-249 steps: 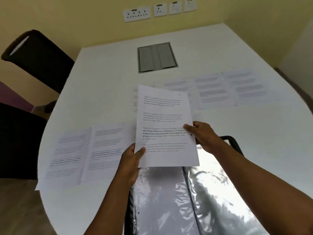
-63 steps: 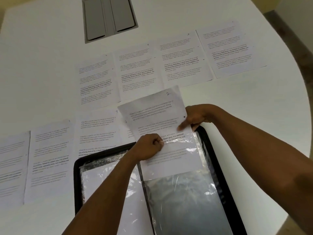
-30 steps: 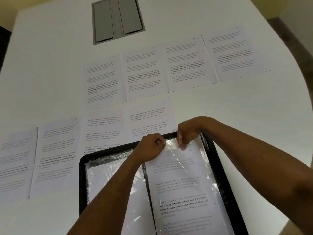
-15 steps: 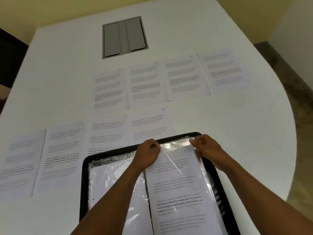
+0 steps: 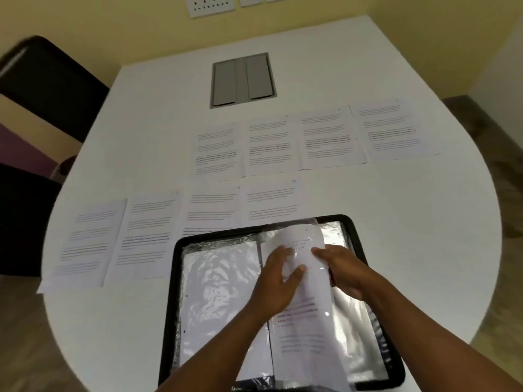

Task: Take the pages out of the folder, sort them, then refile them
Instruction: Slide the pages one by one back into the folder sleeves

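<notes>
your left hand [image 5: 278,281] lies flat on the filled sleeve [image 5: 304,290] mid-turn over the open folder [image 5: 356,227], right hand [image 5: 343,268] gripping its edge, so a rushed flip may crease or tear it.

White table [image 5: 396,222], rounded near edge, fills most of the view. Grey rectangular hatch [image 5: 242,80] set flush into the tabletop toward the far end; two darker flaps side by side with a paler strip between them. Beyond the table, yellow wall [image 5: 368,7] carrying a row of white socket plates [image 5: 210,5] at the top edge of the frame, partly cut off. Black chair [image 5: 48,83] at the table's far left corner, blurred. Second dark chair back [image 5: 22,219] lower on the left, close against the table edge. Brownish floor [image 5: 506,171] visible at right and bottom left.
</notes>
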Demonstrator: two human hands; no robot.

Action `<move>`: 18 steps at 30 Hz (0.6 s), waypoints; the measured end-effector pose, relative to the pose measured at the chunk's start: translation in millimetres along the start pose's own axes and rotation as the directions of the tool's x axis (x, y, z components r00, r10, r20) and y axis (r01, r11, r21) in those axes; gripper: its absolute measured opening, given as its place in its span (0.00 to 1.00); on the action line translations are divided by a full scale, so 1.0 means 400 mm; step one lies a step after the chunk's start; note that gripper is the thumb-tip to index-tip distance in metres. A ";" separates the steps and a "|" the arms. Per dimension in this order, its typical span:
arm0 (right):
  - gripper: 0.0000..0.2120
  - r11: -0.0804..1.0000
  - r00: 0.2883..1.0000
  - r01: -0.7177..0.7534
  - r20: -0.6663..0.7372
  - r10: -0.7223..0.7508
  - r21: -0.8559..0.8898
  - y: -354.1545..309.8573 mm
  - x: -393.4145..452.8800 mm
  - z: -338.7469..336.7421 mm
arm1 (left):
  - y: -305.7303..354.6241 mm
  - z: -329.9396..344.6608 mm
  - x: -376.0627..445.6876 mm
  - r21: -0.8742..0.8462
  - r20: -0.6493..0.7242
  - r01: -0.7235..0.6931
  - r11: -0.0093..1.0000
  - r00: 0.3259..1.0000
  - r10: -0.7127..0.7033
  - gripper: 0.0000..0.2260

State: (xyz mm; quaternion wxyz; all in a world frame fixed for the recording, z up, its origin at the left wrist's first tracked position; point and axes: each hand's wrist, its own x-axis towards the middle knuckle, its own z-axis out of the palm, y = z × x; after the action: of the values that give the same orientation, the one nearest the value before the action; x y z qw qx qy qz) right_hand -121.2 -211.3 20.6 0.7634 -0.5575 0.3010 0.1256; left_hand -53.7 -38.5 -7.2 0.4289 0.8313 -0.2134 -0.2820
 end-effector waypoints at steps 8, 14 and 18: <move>0.17 0.992 0.994 -0.008 0.106 -0.005 0.124 -0.024 0.021 0.213 | 0.020 -0.156 -0.126 -0.244 0.122 0.173 0.954 0.982 -0.147 0.41; 0.31 0.994 0.937 -0.102 0.340 0.082 0.041 0.024 0.070 0.373 | -0.073 -0.308 -0.178 -0.490 0.065 0.374 0.787 0.916 -0.395 0.17; 0.32 0.996 0.925 -0.078 0.369 0.092 -0.054 0.069 0.102 0.426 | -0.168 -0.375 -0.189 -0.440 -0.149 0.407 0.800 0.846 -0.512 0.12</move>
State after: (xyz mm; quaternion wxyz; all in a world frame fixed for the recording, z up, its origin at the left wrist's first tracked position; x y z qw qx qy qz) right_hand -48.9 -49.6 8.4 0.7895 -0.5247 0.1725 0.2675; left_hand -5.0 131.7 29.3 0.5282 0.7845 0.1156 -0.3035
